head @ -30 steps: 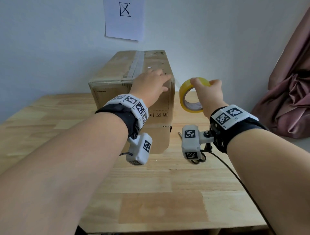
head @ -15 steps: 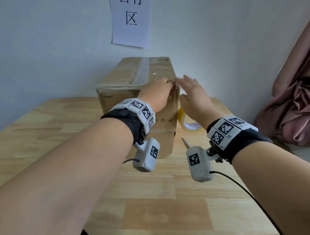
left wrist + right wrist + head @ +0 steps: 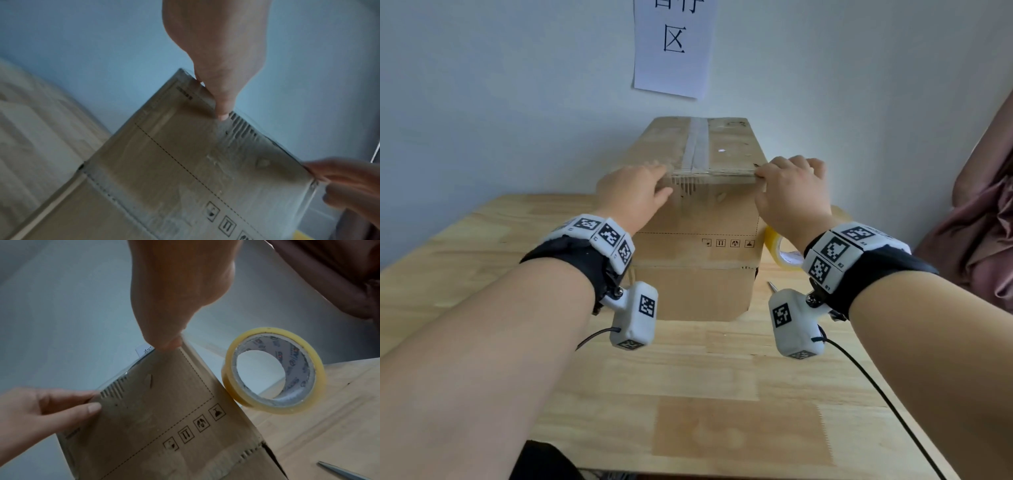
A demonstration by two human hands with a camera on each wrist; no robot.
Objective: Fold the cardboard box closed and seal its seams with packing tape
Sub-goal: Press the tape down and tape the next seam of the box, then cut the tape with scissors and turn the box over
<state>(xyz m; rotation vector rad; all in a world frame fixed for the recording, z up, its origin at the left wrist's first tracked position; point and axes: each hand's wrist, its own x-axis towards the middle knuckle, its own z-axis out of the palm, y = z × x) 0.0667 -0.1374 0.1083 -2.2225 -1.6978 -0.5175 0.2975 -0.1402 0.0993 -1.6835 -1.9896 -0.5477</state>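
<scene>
The closed cardboard box (image 3: 695, 287) stands on the wooden table (image 3: 688, 377), with a strip of clear tape (image 3: 697, 147) along its top seam. My left hand (image 3: 662, 181) lies at the near left top edge, fingers straight on the top and thumb (image 3: 221, 104) pressing the front face. My right hand (image 3: 787, 192) grips the near right top corner, its fingers curled over the edge and the thumb (image 3: 168, 340) on the front. The yellow tape roll (image 3: 779, 246) leans on its edge against the box's right side (image 3: 227, 374), free of both hands.
A thin metal tip (image 3: 771, 286) lies on the table right of the box, below the roll. A pink curtain (image 3: 979, 240) hangs at the far right. The box stands close to the wall, under a paper sheet (image 3: 674, 48).
My right hand let go of the tape roll, which now leans against the box, and moved to the box's near right corner. My left hand slid left along the top edge.
</scene>
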